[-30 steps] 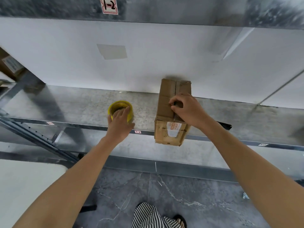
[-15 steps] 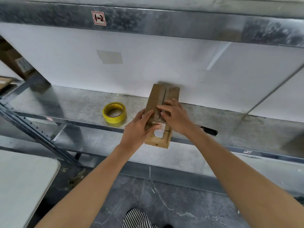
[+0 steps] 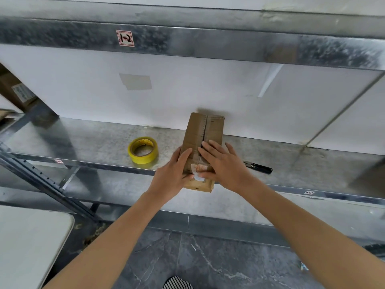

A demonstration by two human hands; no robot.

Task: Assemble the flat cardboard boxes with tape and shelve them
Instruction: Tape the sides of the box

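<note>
A narrow brown cardboard box [image 3: 205,130] stands on the metal shelf [image 3: 93,142], its near end jutting over the front edge. Its top flaps meet along a centre seam. My left hand [image 3: 174,176] lies against the box's left side, fingers straight on the top flap and thumb at the near end. My right hand [image 3: 223,163] presses flat on the right top flap with fingers spread. A yellow tape roll [image 3: 143,150] lies flat on the shelf, left of the box.
Black-handled snips [image 3: 258,167] lie on the shelf to the right of the box. A white wall panel backs the shelf. Overhead runs an upper shelf beam [image 3: 208,42] with a label. A white table corner [image 3: 31,243] is at lower left. More cardboard [image 3: 16,92] sits far left.
My left hand left the tape roll and came to the box's left side. My right hand uncurled and now lies flat on the top flaps. The camera view lifted slightly.
</note>
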